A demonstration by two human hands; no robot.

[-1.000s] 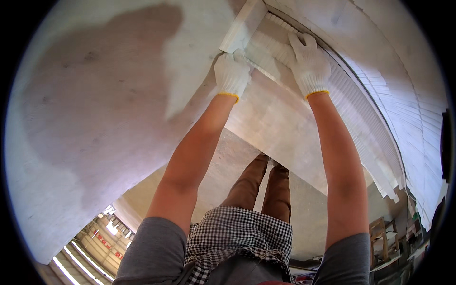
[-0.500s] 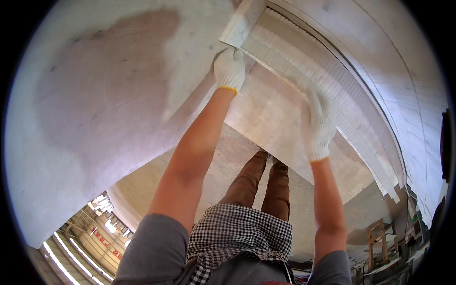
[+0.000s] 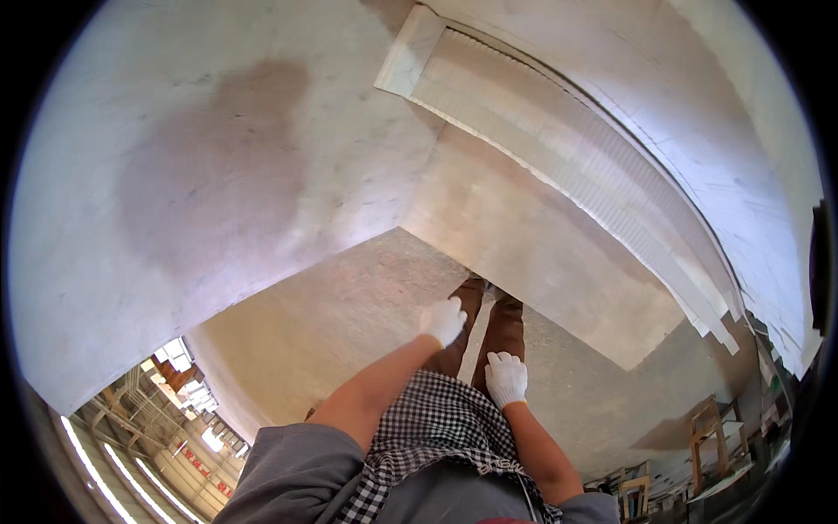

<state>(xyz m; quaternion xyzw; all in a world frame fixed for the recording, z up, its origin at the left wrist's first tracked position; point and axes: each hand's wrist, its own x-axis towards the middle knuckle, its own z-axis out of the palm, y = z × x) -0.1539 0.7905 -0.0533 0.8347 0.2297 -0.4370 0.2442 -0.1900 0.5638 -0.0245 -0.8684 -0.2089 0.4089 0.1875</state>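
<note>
Your L hand (image 3: 445, 320) is a bit blurred, & you can't see inside its curled fingers; your R hand's (image 3: 506, 379) palm is hidden too. Both cover bits of your brown trousers (image 3: 504, 332); contact w/ the cloth is hard to tell, & the far leg ends are too small to make out. Your checked apron (image 3: 449, 419) & grey R sleeve (image 3: 592, 508) run off the btm edge. Far R, the rim cuts a dark thing (image 3: 819, 271). Lower L, red shapes (image 3: 197, 463) are too tiny to ID.
</note>
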